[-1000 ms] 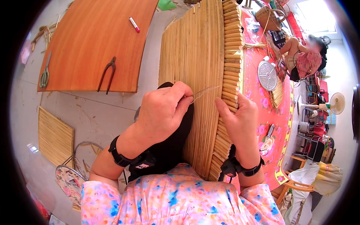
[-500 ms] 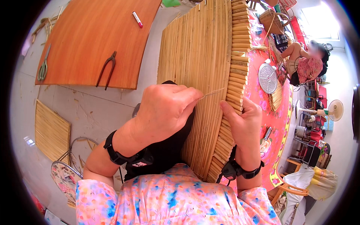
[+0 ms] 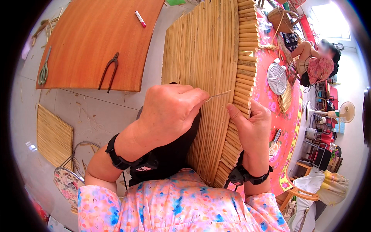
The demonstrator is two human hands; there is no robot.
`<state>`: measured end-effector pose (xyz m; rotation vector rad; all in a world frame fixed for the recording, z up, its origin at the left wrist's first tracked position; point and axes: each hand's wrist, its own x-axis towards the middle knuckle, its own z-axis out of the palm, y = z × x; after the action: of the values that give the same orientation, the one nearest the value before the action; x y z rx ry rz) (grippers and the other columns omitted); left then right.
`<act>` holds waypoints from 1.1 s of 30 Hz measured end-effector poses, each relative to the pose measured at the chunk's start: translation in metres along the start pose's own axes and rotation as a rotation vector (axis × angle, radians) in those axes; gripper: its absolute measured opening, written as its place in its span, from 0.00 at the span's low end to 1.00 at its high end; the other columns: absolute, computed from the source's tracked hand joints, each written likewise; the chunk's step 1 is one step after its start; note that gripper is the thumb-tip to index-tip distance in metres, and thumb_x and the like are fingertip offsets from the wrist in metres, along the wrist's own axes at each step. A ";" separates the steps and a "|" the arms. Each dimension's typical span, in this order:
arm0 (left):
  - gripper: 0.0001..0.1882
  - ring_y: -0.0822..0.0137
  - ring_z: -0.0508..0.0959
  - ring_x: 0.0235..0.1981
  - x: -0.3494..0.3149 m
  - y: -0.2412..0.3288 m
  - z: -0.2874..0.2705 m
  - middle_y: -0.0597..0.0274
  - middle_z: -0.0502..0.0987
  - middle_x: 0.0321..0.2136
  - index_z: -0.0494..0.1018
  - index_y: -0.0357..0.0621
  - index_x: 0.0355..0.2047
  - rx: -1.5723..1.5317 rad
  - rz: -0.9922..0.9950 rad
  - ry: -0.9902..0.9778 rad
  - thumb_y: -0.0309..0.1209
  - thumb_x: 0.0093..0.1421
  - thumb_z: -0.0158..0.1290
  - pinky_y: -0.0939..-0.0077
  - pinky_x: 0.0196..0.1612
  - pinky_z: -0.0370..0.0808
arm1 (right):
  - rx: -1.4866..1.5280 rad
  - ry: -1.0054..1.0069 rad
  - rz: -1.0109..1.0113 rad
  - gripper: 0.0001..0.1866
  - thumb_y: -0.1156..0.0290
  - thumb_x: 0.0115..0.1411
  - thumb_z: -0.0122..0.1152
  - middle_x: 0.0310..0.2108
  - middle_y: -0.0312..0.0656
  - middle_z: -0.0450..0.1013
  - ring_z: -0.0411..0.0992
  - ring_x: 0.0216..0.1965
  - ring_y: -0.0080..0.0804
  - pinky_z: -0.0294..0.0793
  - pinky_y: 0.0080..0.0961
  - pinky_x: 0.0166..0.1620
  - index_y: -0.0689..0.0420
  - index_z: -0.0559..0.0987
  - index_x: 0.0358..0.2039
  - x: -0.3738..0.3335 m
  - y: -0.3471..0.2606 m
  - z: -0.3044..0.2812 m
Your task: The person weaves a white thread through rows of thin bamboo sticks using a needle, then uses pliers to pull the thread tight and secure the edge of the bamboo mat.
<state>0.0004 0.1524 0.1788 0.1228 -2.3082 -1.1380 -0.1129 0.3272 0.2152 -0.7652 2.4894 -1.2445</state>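
Observation:
A large panel of straw-coloured stalks laid side by side stretches away from my lap, with a border of short cut stalks along its right edge. My left hand is closed in a pinch above it, holding a thin needle whose tip points right, toward the border. My right hand grips that border, thumb on top and the other fingers curled around the outer ends, partly hidden. Whether the needle tip touches the stalks, I cannot tell.
Left, an orange-brown tabletop bears scissors, dark pincers and a marker. A smaller stalk panel lies on the floor near a floral-seated chair. Right, a red floral cloth holds a perforated disc; a person sits beyond.
Both hands and the panel keep nearly the same places. The view has shifted very slightly, and the needle shows a little more clearly in my left fingers.

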 end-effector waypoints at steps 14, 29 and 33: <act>0.04 0.55 0.77 0.22 0.004 0.006 -0.006 0.54 0.78 0.21 0.79 0.39 0.30 0.125 0.020 -0.051 0.21 0.52 0.58 0.67 0.23 0.72 | 0.013 -0.018 0.003 0.07 0.74 0.53 0.66 0.14 0.37 0.69 0.60 0.18 0.14 0.62 0.21 0.22 0.64 0.79 0.31 -0.001 -0.004 0.001; 0.03 0.53 0.78 0.23 0.020 0.006 -0.020 0.52 0.77 0.22 0.77 0.39 0.31 0.122 -0.019 -0.202 0.23 0.55 0.57 0.68 0.25 0.72 | 0.042 -0.109 0.051 0.11 0.75 0.55 0.60 0.21 0.42 0.75 0.66 0.21 0.17 0.68 0.19 0.27 0.63 0.80 0.40 -0.001 -0.015 0.002; 0.02 0.54 0.78 0.22 0.025 0.010 -0.025 0.51 0.76 0.21 0.76 0.39 0.31 0.121 -0.049 -0.258 0.23 0.56 0.56 0.68 0.24 0.71 | 0.251 -0.115 0.058 0.16 0.74 0.54 0.60 0.27 0.43 0.77 0.69 0.28 0.16 0.71 0.20 0.33 0.64 0.78 0.44 -0.001 -0.016 0.006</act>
<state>-0.0055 0.1333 0.2096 0.0822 -2.6161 -1.0915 -0.1039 0.3159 0.2238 -0.6753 2.1949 -1.4157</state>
